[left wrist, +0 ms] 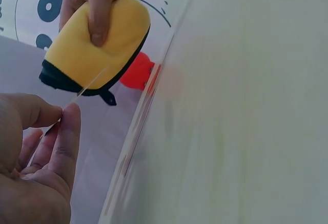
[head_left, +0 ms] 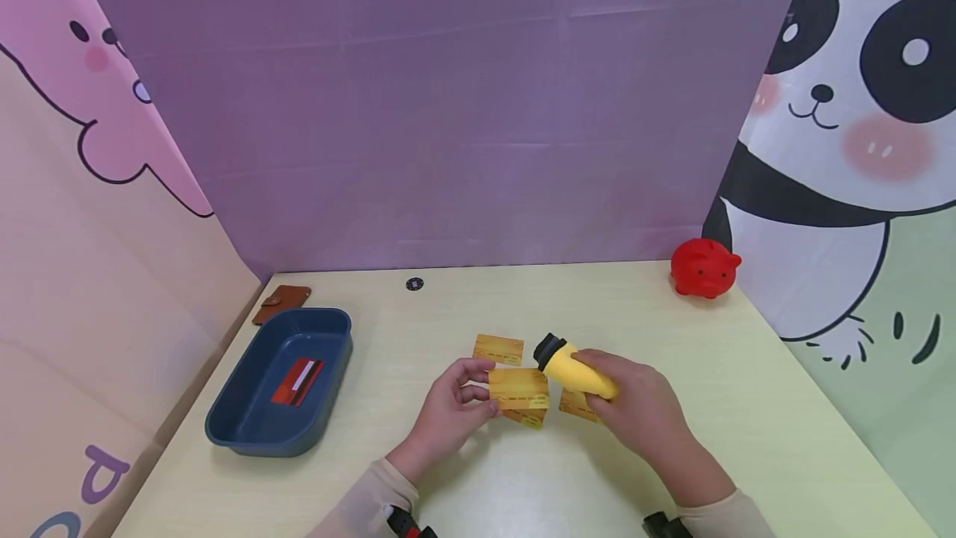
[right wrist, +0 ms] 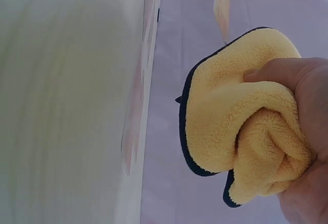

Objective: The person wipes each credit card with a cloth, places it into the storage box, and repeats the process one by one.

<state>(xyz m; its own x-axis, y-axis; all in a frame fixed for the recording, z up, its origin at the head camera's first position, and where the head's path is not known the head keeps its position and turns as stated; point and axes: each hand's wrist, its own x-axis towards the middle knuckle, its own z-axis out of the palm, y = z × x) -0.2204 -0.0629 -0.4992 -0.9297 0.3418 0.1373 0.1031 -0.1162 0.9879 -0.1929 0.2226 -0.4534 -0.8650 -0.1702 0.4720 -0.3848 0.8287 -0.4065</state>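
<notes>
Between thumb and fingers, my left hand [head_left: 456,405] pinches a gold card [head_left: 519,387] by its left edge, above the table. The card shows almost edge-on in the left wrist view. My right hand [head_left: 638,401] grips a bunched yellow cloth [head_left: 578,374] with a black border; its folds show in the right wrist view [right wrist: 236,116]. The cloth is at the card's right end, close to or touching it. More gold cards lie on the table around them: one card behind [head_left: 499,349], one partly under the held card [head_left: 527,418], one partly behind the cloth [head_left: 577,406].
On the left stands a blue tray [head_left: 339,372] with a red card [head_left: 297,381] inside. A brown wallet [head_left: 281,304] lies behind the tray. Near the back edge is a small black disc [head_left: 414,283]. A red piggy bank [head_left: 704,268] stands at the back right.
</notes>
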